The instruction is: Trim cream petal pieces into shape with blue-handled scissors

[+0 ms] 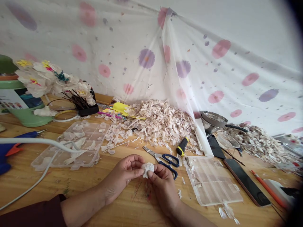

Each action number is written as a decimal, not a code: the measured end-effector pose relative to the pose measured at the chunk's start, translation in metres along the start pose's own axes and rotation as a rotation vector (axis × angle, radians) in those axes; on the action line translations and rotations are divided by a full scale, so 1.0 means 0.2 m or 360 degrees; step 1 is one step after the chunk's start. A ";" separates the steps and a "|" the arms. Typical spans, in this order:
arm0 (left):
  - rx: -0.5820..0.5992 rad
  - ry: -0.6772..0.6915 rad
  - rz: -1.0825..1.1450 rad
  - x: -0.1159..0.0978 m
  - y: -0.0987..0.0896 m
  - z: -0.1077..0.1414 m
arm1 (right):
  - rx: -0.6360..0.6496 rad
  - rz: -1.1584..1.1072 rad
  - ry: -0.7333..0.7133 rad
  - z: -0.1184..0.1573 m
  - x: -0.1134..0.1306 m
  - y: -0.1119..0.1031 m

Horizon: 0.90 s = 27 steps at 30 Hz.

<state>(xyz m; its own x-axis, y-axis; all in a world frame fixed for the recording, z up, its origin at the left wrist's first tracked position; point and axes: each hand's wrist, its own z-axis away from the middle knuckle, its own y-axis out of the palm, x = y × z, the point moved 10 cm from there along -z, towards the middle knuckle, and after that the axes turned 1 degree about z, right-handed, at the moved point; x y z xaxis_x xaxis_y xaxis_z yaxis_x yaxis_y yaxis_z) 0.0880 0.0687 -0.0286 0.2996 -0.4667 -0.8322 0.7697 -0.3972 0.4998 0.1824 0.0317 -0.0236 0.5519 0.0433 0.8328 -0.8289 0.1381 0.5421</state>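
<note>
A small whitish petal-like piece (148, 169) is held between both hands above the wooden table, near the front middle. My left hand (130, 168) pinches its left edge between thumb and fingers. On its right side, my right hand (164, 183) grips it with the thumb on its face and the fingers behind. Scissors with dark blue handles (169, 159) lie open just behind my right hand. A large heap of dried pale petals (163, 119) rises behind both hands.
A compartment tray with petals (80, 145) lies left; another clear tray (213, 179) lies right, beside a phone (247, 181). A yellow-black handle (182, 146) stands near the scissors. Blue glue gun (7, 154), white cable (30, 188), green bucket (30, 116) and paper flowers (56, 78) are left.
</note>
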 end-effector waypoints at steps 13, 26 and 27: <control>-0.0019 0.0014 0.0001 -0.01 -0.01 0.01 | -0.0099 0.0003 -0.0031 -0.01 0.01 -0.04; 0.0007 0.0015 0.0029 -0.01 0.01 0.01 | -0.0060 0.0117 -0.0056 0.00 0.00 -0.04; 0.0015 0.0014 0.0031 -0.02 0.01 0.01 | -0.0047 0.0143 -0.0056 0.00 -0.01 -0.04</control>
<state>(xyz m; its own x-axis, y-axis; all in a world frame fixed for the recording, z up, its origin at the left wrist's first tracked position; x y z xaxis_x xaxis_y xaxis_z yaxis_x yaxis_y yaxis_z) 0.0878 0.0673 -0.0242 0.3196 -0.4673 -0.8243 0.7584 -0.3953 0.5182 0.1888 0.0306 -0.0294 0.4712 0.0224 0.8817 -0.8717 0.1644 0.4617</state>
